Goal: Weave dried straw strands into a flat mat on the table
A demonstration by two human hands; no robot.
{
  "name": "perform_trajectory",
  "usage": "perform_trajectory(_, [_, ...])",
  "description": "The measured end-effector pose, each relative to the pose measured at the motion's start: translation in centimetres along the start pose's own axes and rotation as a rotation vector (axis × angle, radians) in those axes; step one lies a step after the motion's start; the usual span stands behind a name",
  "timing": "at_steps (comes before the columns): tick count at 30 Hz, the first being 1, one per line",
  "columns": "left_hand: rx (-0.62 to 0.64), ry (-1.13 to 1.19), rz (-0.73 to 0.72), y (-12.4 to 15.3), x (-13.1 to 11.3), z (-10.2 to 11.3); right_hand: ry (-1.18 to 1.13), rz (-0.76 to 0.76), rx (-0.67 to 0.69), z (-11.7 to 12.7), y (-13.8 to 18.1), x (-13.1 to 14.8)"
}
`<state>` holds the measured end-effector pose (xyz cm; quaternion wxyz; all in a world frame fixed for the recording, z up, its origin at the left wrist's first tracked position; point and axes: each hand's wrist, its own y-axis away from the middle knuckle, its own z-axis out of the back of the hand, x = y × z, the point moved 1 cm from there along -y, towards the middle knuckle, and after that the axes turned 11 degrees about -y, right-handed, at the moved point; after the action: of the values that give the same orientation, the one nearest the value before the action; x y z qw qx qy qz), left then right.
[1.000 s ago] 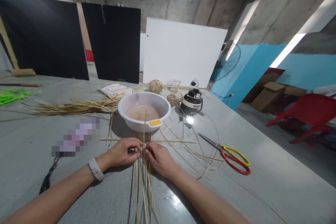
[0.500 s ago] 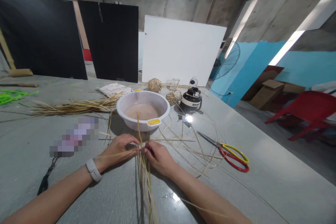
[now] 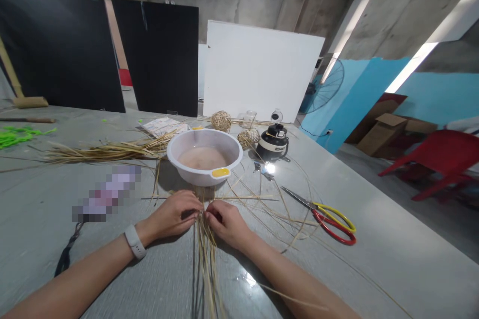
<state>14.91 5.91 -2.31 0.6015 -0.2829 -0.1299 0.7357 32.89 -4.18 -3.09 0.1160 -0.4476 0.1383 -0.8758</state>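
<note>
Grey tabletop under a loose bunch of slender straw-coloured strips

I was in what looked like a craft workshop: bare concrete rose above blue paint, a caged fan and cardboard boxes stood beyond my grey table, and scissors, woven balls and plant strands lay spread before me

Left forearm and right forearm converge; left hand and right hand nearly meet, both curled, pinching.
</note>
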Motion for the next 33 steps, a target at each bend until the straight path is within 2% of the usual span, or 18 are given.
perform_trajectory(8, [-0.053,-0.008,-0.042,-0.1,-0.4,0.0,-0.037,-0.035,-0.029,0.0,0.0,0.0])
perform_trajectory(15, [0.103,0.019,-0.018,-0.3,-0.6,0.2,-0.024,-0.057,-0.037,0.0,0.0,0.3])
perform_trajectory(22, [0.085,0.031,-0.008,-0.1,-0.6,0.5,-0.035,-0.050,-0.026,0.0,0.0,0.4])
perform_trajectory(28, [0.140,0.110,0.080,-0.1,-0.5,0.8,-0.039,-0.055,-0.011,0.0,0.0,0.3])
perform_trajectory(33, [0.102,0.124,0.242,0.0,0.3,0.1,-0.028,-0.081,0.010,0.0,0.2,0.5])
